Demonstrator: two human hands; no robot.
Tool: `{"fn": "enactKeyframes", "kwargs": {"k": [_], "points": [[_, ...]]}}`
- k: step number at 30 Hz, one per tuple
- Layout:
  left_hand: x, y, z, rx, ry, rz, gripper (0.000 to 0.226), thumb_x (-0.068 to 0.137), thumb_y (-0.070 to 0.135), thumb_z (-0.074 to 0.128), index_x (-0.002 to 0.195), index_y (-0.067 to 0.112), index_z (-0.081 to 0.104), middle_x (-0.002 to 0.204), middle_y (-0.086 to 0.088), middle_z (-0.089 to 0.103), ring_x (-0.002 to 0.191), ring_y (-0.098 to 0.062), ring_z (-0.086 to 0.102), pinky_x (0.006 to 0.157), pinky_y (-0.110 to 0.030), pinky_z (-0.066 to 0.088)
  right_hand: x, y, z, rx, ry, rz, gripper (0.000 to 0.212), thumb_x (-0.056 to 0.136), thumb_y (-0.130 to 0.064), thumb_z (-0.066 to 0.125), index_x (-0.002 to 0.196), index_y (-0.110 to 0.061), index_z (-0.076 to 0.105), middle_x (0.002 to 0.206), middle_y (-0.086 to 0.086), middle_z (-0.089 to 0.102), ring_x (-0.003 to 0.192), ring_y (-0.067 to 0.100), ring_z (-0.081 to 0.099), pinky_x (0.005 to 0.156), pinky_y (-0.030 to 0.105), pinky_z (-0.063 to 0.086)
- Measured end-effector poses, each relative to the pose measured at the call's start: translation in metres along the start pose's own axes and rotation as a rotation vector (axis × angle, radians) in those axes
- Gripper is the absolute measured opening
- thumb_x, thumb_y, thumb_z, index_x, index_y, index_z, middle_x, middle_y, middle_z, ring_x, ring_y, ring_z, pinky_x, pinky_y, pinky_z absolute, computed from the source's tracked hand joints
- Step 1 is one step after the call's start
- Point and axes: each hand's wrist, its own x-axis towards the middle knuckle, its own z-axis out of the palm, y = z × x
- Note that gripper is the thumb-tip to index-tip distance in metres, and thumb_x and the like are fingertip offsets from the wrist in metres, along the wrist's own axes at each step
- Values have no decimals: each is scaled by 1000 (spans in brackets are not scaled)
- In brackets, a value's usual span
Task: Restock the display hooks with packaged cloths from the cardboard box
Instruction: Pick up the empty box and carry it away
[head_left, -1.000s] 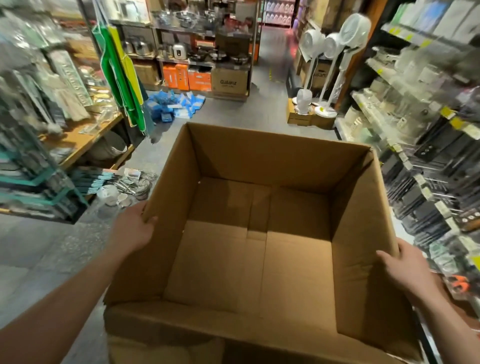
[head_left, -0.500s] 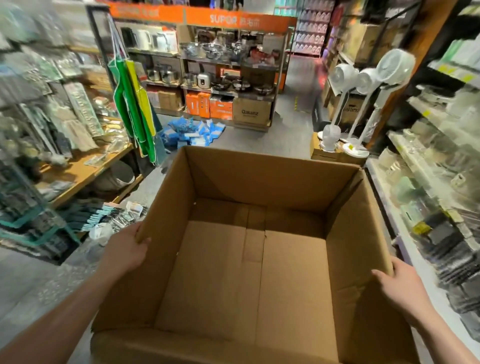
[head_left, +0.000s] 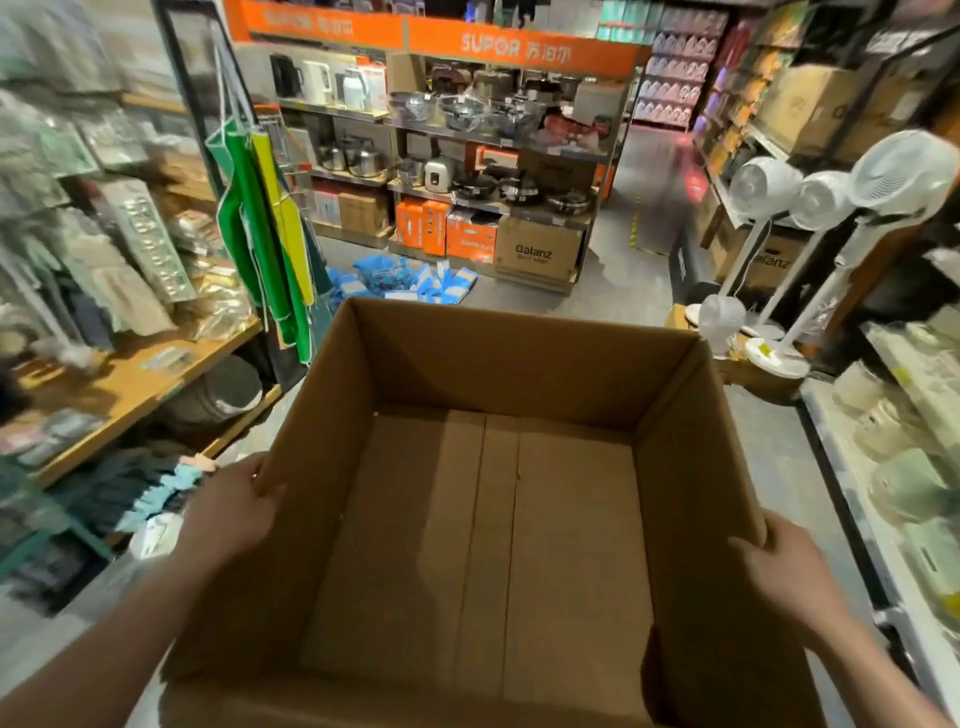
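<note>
Low in the frame, each grip, left hand (head_left: 228, 514) and right hand (head_left: 779, 569), is clamped on a wall of the cardboard box (head_left: 519, 358) — thin card that might flex and slip free.

- The cardboard box (head_left: 498, 545) is large, plain brown and open-topped, and fills the near centre of the scene. Its four walls stand upright. Inside, the bare bottom flaps show, with their seams running near to far.
- The box is held from both sides. The left hand (head_left: 228, 514) grips the left wall with its thumb at the rim, and the right hand (head_left: 779, 566) grips the right wall, thumb hooked over the edge.
- A pile of blue packets (head_left: 405, 278) with pale labels lies loose on the floor, far beyond the box's far wall. They are too small to tell whether they are cloths.
- Display hooks (head_left: 283, 166), thin wire prongs, jut from the rack far left of the box and are blurred.
</note>
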Motion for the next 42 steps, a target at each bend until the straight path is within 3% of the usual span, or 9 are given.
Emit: {"fn": "enactKeyframes", "kwargs": {"k": [3,10,17,21,24,27,31,39,42], "points": [[92,27,2,16,-16,14,30,93,23,65,123,24,65,103,-9,74,88,-31,68,80,-44,57,70,-47,17,17,-15,59,37,97,-15,58,134,-10,53,100,11,68,74,27,69,62,42,60],[262,92,6,-4,-6,12,25,94,26,63,119,30,63,91,-4,73,75,-26,69,75,-44,60,220,-143,36,20,10,5,34,100,-16,54,134,-11,54,117,13,67,95,30,66,85,51,57],[387,140,37,-26,60,-97,33,96,24,61,128,31,61,94,-2,72,77,-24,69,75,-43,61,403,-233,73,-45,-26,-95,34,101,-16,52,134,-10,56,125,16,65,91,27,60,88,53,54],[461,177,63,-38,105,-183,31,97,23,61,127,31,61,90,0,69,77,-23,68,72,-40,60,526,-288,94,-74,-99,-155,34,102,-17,48,134,-9,56,126,16,65,103,35,63,94,55,53],[512,212,79,-55,150,-247,33,96,22,62,128,31,63,92,1,69,78,-22,67,73,-39,59,614,-331,98,-85,-138,-200,32,102,-18,46,130,-10,58,119,13,67,97,31,63,92,53,53],[555,249,88,-89,187,-313,34,96,21,62,129,30,63,93,1,69,74,-18,67,70,-36,59,694,-375,94,-105,-209,-253,28,99,-16,46,122,-15,60,100,6,66,84,24,63,80,45,55],[604,292,96,-108,229,-404,35,96,21,64,130,27,63,93,-4,69,75,-25,68,73,-42,60,769,-433,83,-87,-249,-346,20,95,-7,48,107,-21,57,82,-7,60,75,18,60,71,39,50],[727,348,111,-93,263,-436,30,96,24,64,126,27,64,96,-8,71,73,-27,68,73,-44,60,905,-505,105,-95,-288,-404,28,95,-11,50,119,-17,62,97,4,67,81,21,65,70,37,52],[786,361,121,-108,248,-463,28,97,27,63,125,24,63,97,-9,70,70,-29,69,68,-43,60,958,-537,126,-76,-293,-403,31,95,-13,49,124,-17,60,102,5,67,88,24,64,78,41,54]]}}
